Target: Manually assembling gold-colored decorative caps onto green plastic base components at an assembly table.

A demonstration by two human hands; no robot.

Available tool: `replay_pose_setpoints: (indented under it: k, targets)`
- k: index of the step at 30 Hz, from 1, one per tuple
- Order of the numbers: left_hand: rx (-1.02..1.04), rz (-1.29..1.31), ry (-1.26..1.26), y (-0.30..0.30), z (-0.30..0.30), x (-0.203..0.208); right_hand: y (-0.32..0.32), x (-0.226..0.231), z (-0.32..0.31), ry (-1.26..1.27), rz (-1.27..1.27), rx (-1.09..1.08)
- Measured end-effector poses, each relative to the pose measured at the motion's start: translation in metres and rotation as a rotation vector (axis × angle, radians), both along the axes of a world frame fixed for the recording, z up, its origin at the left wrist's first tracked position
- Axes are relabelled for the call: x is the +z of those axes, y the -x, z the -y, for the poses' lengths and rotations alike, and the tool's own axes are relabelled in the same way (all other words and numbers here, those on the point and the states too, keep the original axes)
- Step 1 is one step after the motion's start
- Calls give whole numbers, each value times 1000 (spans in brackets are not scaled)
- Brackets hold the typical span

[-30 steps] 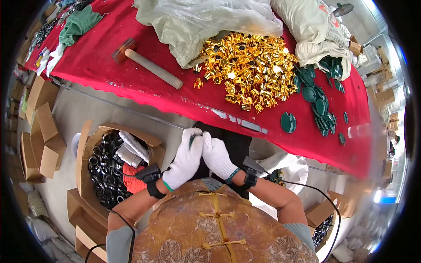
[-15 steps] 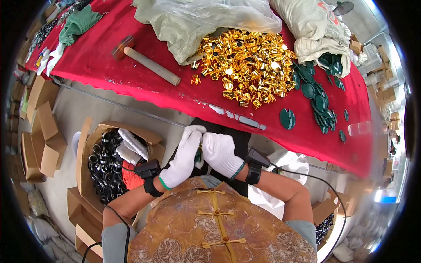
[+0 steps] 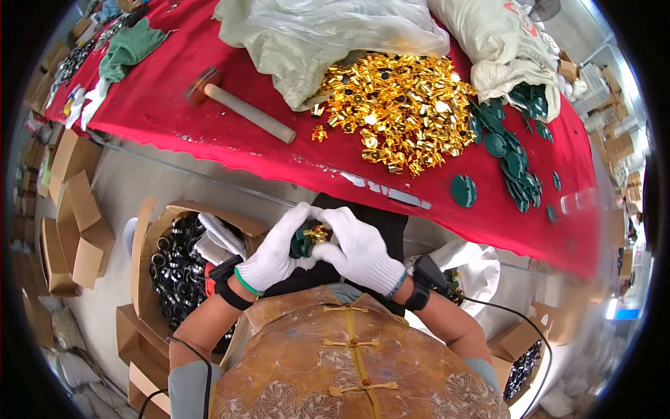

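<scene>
Both my hands wear white knitted gloves and meet above my lap, just in front of the table edge. Curled round a dark green round disc (image 3: 301, 241) is my left hand (image 3: 274, 250), its fingers behind the disc. A small shiny gold piece (image 3: 319, 234) sits against the disc's right side. My right hand (image 3: 364, 253) closes over that gold piece from the right, thumb and fingers bent around it. The gloves hide part of both pieces, so how they join is unclear.
On the red-covered table (image 3: 202, 143) lie a wooden-handled hammer (image 3: 244, 110), a heap of gold pieces (image 3: 405, 112) and loose green discs (image 3: 513, 164) spilling from a white sack (image 3: 499, 49). A carton of black rings (image 3: 174, 265) stands at my left, a white bag (image 3: 478, 269) at my right.
My hands have turned and parted slightly, with the right wrist moving outward. The green disc and gold piece, mostly covered before, now show between them. The view has shifted a little.
</scene>
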State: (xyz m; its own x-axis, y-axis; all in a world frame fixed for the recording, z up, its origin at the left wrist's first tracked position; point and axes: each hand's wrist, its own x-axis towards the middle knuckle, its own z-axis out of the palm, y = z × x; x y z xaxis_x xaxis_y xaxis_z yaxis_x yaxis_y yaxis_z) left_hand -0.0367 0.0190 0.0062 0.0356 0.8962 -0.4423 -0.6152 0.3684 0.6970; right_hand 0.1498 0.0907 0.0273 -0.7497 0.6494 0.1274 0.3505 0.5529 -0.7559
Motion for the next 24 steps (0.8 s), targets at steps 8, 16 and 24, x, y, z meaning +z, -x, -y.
replay_pose_setpoints:
  k: [8,16,24]
  targets:
    - [-174,221,123,-8,14,21,-14,-8,22,-330,204,152]
    - [-115,-544,-233,-28,26,7,-7,-1,42,150,-66,-109]
    - [-115,-1033,-428,-36,21,-24,-12,-18,19,1442,-191,-241]
